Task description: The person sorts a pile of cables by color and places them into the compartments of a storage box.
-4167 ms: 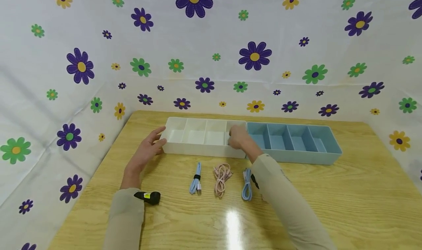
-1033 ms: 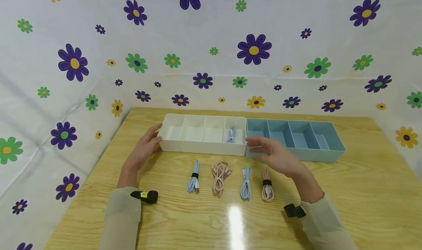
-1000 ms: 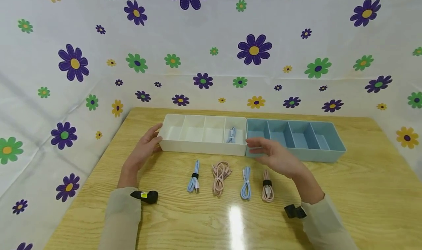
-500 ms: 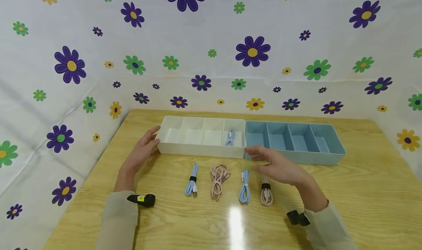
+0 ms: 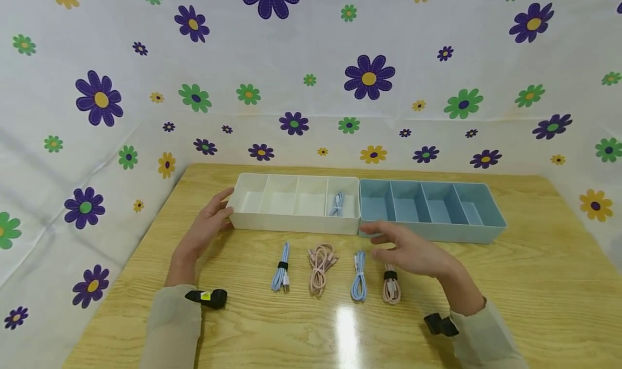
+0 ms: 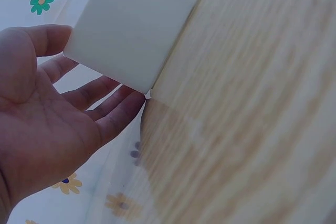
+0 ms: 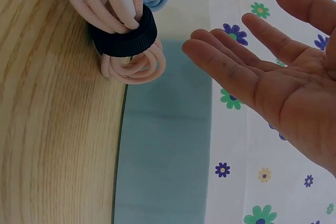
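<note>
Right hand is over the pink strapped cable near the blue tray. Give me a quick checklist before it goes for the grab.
1. Right hand open, holding nothing: ok.
2. Right hand hovers above the pink strapped cable, no contact seen: ok.
3. Strap holds the cable bundled: ok in the right wrist view.
4. Neighbouring blue cable lies apart from it: ok.
5. Left hand steadies the white tray at its end: ok.
6. Blue tray compartments free: ok.
</note>
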### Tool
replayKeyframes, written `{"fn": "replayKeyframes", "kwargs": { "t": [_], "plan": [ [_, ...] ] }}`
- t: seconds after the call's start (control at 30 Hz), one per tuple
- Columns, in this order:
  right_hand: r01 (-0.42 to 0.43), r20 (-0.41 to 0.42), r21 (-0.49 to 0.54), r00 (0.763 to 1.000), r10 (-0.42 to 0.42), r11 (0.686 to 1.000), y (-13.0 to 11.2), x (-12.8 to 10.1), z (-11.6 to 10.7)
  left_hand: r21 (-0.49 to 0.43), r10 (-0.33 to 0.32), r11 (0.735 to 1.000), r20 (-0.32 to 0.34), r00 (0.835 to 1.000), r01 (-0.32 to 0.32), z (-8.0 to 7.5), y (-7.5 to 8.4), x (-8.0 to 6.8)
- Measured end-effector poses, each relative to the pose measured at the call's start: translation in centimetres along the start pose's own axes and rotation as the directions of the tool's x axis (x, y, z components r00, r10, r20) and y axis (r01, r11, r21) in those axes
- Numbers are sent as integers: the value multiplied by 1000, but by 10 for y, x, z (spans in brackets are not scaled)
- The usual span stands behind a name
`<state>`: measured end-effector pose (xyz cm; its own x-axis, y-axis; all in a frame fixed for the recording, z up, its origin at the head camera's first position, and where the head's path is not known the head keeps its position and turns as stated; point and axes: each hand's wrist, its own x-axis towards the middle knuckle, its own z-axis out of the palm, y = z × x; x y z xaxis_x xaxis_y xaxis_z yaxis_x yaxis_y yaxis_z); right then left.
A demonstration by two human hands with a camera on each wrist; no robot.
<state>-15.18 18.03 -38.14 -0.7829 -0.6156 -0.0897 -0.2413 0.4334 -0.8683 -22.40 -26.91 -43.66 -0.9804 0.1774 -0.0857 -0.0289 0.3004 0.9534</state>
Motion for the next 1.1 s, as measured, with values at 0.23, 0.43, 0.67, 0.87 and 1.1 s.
{"fn": "replayKeyframes", "kwargs": {
  "t": [0.23,0.43,0.67,0.87,1.1],
  "plan": [
    [-23,17,31,1000,22,999,1,1,3,8,9,1000,-2,1000,-9,-1,0,0],
    [-31,28,39,999,30,999,2,-2,4,14,25,1000,-19,1000,-25,3,-1,-1],
    [-46,45,36,998,44,998,2,-3,7,-6,14,1000,-1,1000,-14,5,-1,-1],
    [-38,60,29,998,37,999,1,-2,9,0,7,1000,-8,1000,-7,2,0,-2],
    [-42,60,-34,997,44,999,1,2,15,7,10,1000,-2,1000,-10,0,-2,-1]
  ]
}}
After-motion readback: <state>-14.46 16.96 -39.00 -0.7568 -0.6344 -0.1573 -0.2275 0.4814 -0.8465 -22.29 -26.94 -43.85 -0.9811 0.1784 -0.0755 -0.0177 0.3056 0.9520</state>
